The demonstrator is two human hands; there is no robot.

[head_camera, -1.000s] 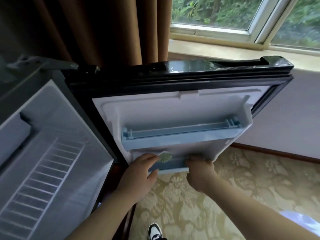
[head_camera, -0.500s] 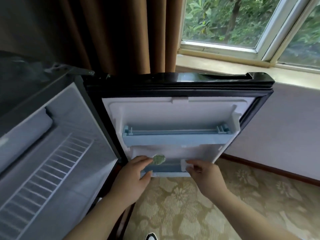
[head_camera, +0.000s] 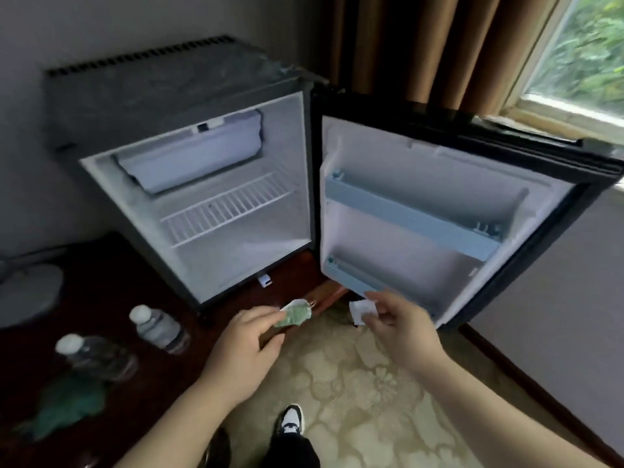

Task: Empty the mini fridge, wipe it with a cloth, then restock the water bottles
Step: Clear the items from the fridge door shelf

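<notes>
The mini fridge (head_camera: 135, 106) stands open on a dark wooden cabinet (head_camera: 111, 292), its white inside holding only a wire shelf (head_camera: 226, 207). Its door (head_camera: 439, 197) swings out to the right, with two blue door racks. My left hand (head_camera: 243, 352) pinches a small crumpled green-and-white wrapper (head_camera: 292, 315) below the fridge's front edge. My right hand (head_camera: 401, 329) pinches a small white scrap of paper (head_camera: 361, 310) just under the lower door rack (head_camera: 347, 278). Two clear water bottles (head_camera: 158, 327) (head_camera: 94, 358) lie on the cabinet top at the left, next to a green cloth (head_camera: 64, 405).
A grey round object (head_camera: 27, 292) sits at the cabinet's far left. Brown curtains (head_camera: 422, 45) and a window (head_camera: 580, 52) are behind the door. Patterned carpet (head_camera: 364, 393) lies below, with my shoe (head_camera: 290, 420) on it.
Both hands have drawn back from the lower door rack, each with a scrap of litter. The view has swung left and pulled back, so the whole fridge interior and the bottles show.
</notes>
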